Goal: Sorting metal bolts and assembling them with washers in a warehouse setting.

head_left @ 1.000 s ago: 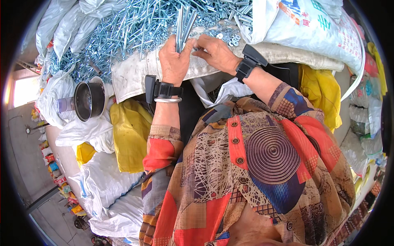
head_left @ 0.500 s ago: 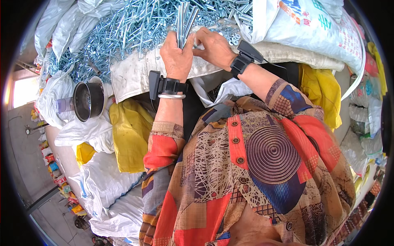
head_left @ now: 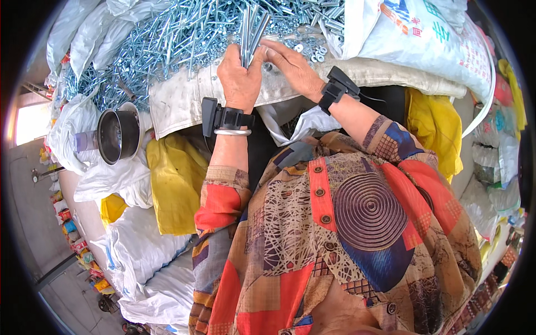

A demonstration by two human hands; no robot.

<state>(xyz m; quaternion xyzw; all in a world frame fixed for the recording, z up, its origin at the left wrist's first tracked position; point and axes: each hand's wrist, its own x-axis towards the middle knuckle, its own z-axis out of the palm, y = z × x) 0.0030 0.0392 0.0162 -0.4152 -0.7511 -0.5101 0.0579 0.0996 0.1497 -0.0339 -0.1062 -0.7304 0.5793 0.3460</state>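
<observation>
My left hand (head_left: 239, 78) is closed around a small bundle of smooth, shiny metal rods (head_left: 252, 34), which point up and away from me. Whether these are solid or hollow cannot be told. Close beside it is my right hand (head_left: 297, 71), its fingers stretched toward the left thumb and the lower part of the bundle. The right fingertips touch or nearly touch the left hand, and no held object shows in them. Beyond both hands spreads a big heap of long thin bolts (head_left: 173, 39). Loose washers (head_left: 318, 54) lie just past my right hand.
A pale cloth (head_left: 184, 97) covers the near edge of the work surface. To the left hangs a dark metal pot (head_left: 119, 137) on its side, among white sacks (head_left: 139, 245). A large printed white sack (head_left: 419, 39) stands far right; yellow sacks (head_left: 176, 184) hang below the edge.
My right hand has gone from bent, pinching fingers to straighter ones, and its wrist has dropped slightly. The left hand keeps the rods in nearly the same place.
</observation>
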